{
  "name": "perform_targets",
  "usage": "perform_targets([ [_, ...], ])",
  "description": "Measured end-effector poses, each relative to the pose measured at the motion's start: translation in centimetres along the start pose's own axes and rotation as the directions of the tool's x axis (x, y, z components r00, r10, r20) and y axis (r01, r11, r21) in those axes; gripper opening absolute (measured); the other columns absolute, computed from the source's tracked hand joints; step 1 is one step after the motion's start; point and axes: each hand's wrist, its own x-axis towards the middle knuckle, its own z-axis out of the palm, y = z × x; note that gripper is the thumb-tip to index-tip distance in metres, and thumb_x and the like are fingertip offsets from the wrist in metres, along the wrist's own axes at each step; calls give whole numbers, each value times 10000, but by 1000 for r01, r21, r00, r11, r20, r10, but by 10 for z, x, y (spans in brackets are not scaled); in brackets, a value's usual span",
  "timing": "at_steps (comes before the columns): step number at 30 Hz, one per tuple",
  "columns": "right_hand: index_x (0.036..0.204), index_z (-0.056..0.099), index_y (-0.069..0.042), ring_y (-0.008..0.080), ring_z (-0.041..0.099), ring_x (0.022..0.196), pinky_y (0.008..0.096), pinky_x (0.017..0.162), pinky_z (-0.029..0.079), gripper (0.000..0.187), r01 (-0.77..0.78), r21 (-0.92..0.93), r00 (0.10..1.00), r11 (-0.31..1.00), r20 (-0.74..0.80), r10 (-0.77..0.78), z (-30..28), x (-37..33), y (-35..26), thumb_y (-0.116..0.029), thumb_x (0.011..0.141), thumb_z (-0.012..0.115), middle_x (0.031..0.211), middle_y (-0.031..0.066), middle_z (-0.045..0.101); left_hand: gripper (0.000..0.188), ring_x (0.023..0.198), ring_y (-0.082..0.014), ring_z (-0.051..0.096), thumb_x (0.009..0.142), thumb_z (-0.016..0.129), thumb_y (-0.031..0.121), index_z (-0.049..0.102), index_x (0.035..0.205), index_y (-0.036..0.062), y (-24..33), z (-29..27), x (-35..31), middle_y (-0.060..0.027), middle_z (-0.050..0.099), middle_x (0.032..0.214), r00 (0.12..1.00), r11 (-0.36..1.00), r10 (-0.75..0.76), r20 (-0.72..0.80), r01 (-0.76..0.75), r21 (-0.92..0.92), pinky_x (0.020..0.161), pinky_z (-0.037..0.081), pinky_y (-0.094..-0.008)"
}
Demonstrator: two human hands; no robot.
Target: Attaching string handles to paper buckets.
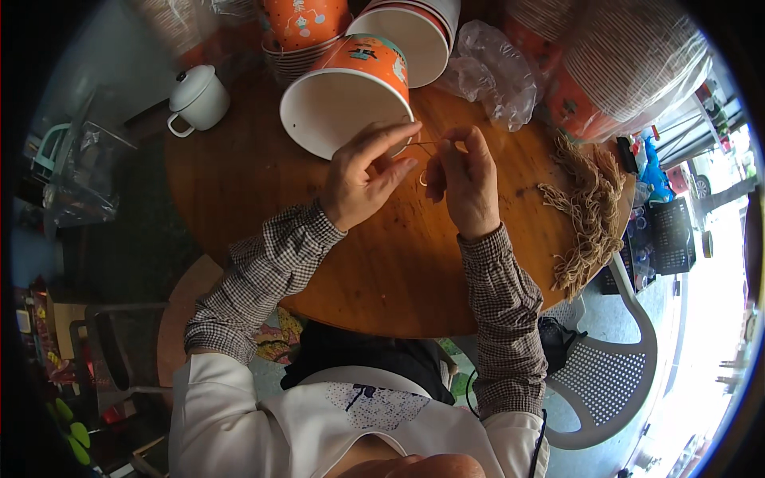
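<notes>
A thin brown cord point(425, 144) runs between my hands above the round wooden table. My right hand point(466, 179) pinches it between thumb and fingers, and a small loop hangs below. My left hand point(358, 175) is open, fingers stretched toward the cord and thumb apart; the cord reaches its fingertips. Just beyond my left hand, an orange paper bucket point(381, 57) lies on its side, its white inside facing me. A small dark hole shows in its wall. Whether the cord passes through the bucket is hidden by my fingers.
A heap of tan cords point(590, 211) lies along the table's right edge. Stacked buckets point(307, 20) and crumpled clear plastic point(498, 76) stand at the back, with wrapped stacks point(629, 64) at right. A white lidded enamel mug point(199, 99) sits at left. A grey chair point(602, 374) is at right.
</notes>
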Motion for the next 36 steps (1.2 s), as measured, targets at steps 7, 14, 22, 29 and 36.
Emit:
perform_targets([
  [7, 999, 478, -50, 68, 489, 531, 220, 463, 415, 54, 15, -31, 997, 999, 77, -12, 1, -3, -5, -99, 987, 459, 655, 14, 522, 278, 813, -156, 623, 810, 681, -30, 630, 1078, 24, -19, 8, 2, -77, 614, 1031, 995, 992, -17, 94, 29, -122, 657, 526, -275],
  [14, 1031, 467, -41, 54, 474, 531, 209, 456, 398, 82, 36, -59, 998, 998, 59, -33, -5, -2, -9, -61, 963, 508, 663, 4, 522, 159, 782, -167, 606, 805, 684, -29, 634, 942, 36, -33, 10, 19, -40, 565, 946, 954, 959, 280, 105, -284, 24, 656, 521, -284],
  [22, 1055, 446, -69, 40, 432, 497, 195, 436, 338, 133, 127, 116, 992, 985, 1, -128, -14, -4, -16, -48, 955, 530, 654, -3, 520, 84, 696, -99, 559, 906, 615, 132, 624, 933, 53, -32, 11, 21, -16, 543, 800, 992, 995, 90, 85, -93, 31, 609, 482, -248],
  [29, 1013, 478, -44, 135, 619, 618, 264, 550, 495, 102, 166, -276, 982, 947, -44, -185, -10, -5, -9, -30, 930, 534, 734, 86, 631, 178, 721, -58, 552, 941, 602, 231, 640, 1021, 77, 0, 17, 4, 23, 597, 833, 712, 362, -485, 507, 692, -625, 646, 441, -202],
  [36, 1017, 467, -60, 327, 666, 743, 390, 592, 528, 137, 288, -571, 953, 769, 88, -291, 7, -15, -8, -38, 904, 543, 828, 146, 634, 194, 863, -79, 594, 940, 587, 184, 638, 1106, 97, -4, 17, -2, 20, 645, 1001, 624, -17, -580, 524, 634, -773, 834, 447, -268],
])
